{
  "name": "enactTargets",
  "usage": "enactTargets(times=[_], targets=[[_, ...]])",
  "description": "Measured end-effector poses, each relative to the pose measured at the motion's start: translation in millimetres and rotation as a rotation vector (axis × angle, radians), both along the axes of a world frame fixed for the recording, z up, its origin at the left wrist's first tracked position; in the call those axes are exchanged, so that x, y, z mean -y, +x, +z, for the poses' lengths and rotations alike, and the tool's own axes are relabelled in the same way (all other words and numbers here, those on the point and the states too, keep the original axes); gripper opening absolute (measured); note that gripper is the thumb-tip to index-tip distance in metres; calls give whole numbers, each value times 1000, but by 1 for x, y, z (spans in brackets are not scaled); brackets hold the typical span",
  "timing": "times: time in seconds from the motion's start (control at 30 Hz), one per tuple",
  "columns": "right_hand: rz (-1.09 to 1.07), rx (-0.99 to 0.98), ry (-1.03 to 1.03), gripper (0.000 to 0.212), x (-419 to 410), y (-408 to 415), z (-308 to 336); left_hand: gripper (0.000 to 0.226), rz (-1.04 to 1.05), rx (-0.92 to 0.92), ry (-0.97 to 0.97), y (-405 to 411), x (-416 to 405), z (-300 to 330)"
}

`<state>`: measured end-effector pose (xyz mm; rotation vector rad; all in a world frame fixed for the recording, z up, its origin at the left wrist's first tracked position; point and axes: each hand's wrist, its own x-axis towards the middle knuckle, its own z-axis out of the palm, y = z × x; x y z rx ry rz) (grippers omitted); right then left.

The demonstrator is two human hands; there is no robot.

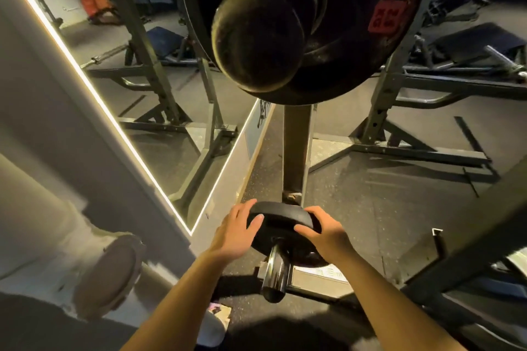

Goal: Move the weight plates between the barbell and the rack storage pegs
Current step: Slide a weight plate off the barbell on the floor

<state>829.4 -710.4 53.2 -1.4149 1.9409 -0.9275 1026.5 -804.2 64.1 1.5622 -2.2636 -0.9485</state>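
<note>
A small black weight plate (pixel 281 225) sits on a chrome storage peg (pixel 276 273) low on the rack, with the peg's end pointing toward me. My left hand (pixel 236 229) grips the plate's left rim and my right hand (pixel 322 232) grips its right rim. Above, close to the camera, the barbell's dark sleeve end (pixel 256 43) sticks out of a large black plate (pixel 356 45) with a red label (pixel 386 18), with smaller plates stacked in front of it.
The rack's upright post (pixel 296 151) rises behind the peg. A floor mirror with a lit edge (pixel 94 94) leans at the left. Rack feet (pixel 399 148) and benches (pixel 470 45) spread over the dark rubber floor. A diagonal rack beam (pixel 470 259) crosses at the lower right.
</note>
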Motion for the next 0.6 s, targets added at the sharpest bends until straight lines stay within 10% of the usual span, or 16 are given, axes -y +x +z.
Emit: enactTargets(times=[0.6], targets=[[175, -303, 391, 63, 20, -10, 42, 36, -80, 107, -187, -22, -4, 1]])
